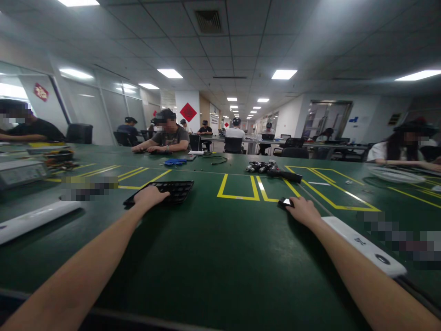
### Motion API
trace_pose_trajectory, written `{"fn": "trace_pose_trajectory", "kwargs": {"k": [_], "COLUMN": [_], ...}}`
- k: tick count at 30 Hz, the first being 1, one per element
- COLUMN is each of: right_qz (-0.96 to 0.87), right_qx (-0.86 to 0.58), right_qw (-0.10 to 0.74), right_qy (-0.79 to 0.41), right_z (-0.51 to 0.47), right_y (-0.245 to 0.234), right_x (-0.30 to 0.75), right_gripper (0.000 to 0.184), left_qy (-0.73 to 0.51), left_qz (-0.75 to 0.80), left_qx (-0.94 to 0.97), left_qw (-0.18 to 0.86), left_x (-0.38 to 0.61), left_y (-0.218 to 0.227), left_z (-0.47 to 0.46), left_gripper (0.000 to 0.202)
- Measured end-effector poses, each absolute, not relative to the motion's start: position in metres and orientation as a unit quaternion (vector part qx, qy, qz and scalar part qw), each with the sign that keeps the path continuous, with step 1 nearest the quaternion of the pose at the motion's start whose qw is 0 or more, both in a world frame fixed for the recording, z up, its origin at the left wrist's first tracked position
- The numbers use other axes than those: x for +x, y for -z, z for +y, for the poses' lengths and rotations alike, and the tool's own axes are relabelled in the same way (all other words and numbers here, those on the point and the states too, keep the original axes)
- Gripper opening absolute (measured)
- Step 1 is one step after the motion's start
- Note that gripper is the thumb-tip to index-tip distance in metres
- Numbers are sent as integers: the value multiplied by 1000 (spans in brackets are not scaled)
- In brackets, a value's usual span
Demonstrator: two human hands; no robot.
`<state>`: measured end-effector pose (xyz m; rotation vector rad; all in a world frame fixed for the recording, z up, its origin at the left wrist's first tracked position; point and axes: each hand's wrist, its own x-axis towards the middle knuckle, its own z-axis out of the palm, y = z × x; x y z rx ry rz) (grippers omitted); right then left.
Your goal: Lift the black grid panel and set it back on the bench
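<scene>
My left hand (150,196) is closed on the left part of a flat black gridded tray (179,191), its thumb lying over the top. Rows of small cells show in the tray; what they hold is too dark to tell. Out to the right, my right hand (303,210) pinches a small black block with a bright white face (285,201), low over the green table (220,257) beside a yellow tape outline (268,198). Whether the block touches the table I cannot tell.
White power strips (365,246) lie at right and left. Beyond the outlines are a heap of black and silver parts (262,166), a black rod (285,176) and blue items (175,162). A grey box (22,172) stands left. People sit around the table.
</scene>
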<state>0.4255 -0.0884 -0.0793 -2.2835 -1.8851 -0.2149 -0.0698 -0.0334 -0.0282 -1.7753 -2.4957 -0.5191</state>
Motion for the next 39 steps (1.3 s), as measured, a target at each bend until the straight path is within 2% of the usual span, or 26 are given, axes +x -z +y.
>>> {"fn": "trace_pose_trajectory", "kwargs": {"k": [4, 7, 9, 14, 18, 22, 26, 29, 32, 36, 39], "right_qz": [-648, -668, -694, -786, -837, -847, -834, -780, -717, -658, -643], "right_qx": [-747, -717, -688, -590, -518, -493, -515, -583, -652, -729, -753], "right_qw": [96, 123, 146, 182, 156, 169, 196, 212, 193, 133, 104], "right_qy": [114, 155, 153, 29, -88, -106, -24, 89, 154, 135, 94], "right_z": [-87, -87, -91, -111, -122, -121, -113, -104, -96, -92, -92], "right_y": [79, 75, 72, 70, 78, 83, 72, 62, 62, 74, 80], "right_x": [424, 412, 394, 339, 319, 320, 332, 355, 386, 417, 424], "right_gripper": [47, 56, 57, 57, 60, 55, 52, 47, 45, 44, 44], "left_qy": [111, 164, 200, 193, 164, 226, 263, 177, 117, 185, 331], "left_qz": [-803, -723, -647, -529, -530, -531, -555, -577, -579, -587, -619], "left_qx": [-583, -660, -727, -826, -831, -816, -788, -795, -805, -788, -687], "left_qw": [53, 122, 115, 26, -46, -39, 32, 59, 56, -12, -189], "left_x": [-62, -38, -16, 29, 38, 35, 30, 25, 22, 25, 24], "left_y": [25, 28, 37, 63, 68, 65, 61, 59, 60, 57, 42], "left_z": [-34, -37, -41, -58, -64, -61, -59, -60, -60, -57, -52], "left_gripper": [46, 36, 38, 49, 37, 37, 36, 32, 24, 15, 12]}}
